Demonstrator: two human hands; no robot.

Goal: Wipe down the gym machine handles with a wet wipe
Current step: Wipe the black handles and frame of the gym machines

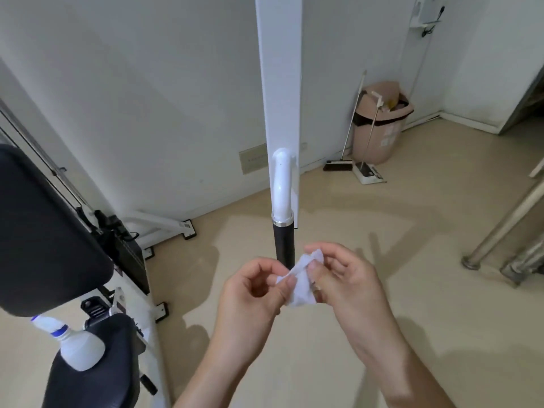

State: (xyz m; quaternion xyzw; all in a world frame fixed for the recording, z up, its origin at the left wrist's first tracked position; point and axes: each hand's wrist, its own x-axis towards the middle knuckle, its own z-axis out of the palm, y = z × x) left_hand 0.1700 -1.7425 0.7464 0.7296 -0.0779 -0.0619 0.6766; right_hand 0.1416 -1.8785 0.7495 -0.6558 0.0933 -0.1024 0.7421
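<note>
At lower centre of the frame, two bare hands hold the wet wipe (303, 287) between them.

1. Left grip (250, 290): clenched on the wipe. Thumb and forefinger pinch its left edge; the other fingers are curled into the palm.
2. Right grip (350, 278): grasping the wipe. Curled fingers pinch its upper right portion.
3. Wet wipe: white, crumpled and partly bunched, hanging between the two grips. It sits just in front of the lower end of the black handle (284, 245). Contact between wipe and handle cannot be determined.
4. Black handle: upright at centre frame, its lower end hidden behind the wipe and fingers. A metal collar joins its top to a white curved tube (281, 181), which is fixed to a white upright post (279, 83) running to the top edge of the frame.

Surroundings:
- Left of frame: a black back pad (44, 231), with a black seat pad (97, 363) below it at lower left.
- Lower left: a white spray bottle (79, 346) with a blue collar, lying tilted on the seat pad.
- Upper right: a pink bin (381, 122) against the wall, with a broom (338, 164) and a dustpan (369, 172) in front of it on the beige floor (323, 201).
- Right edge: a slanted metal pole (506, 219) standing on the floor.
</note>
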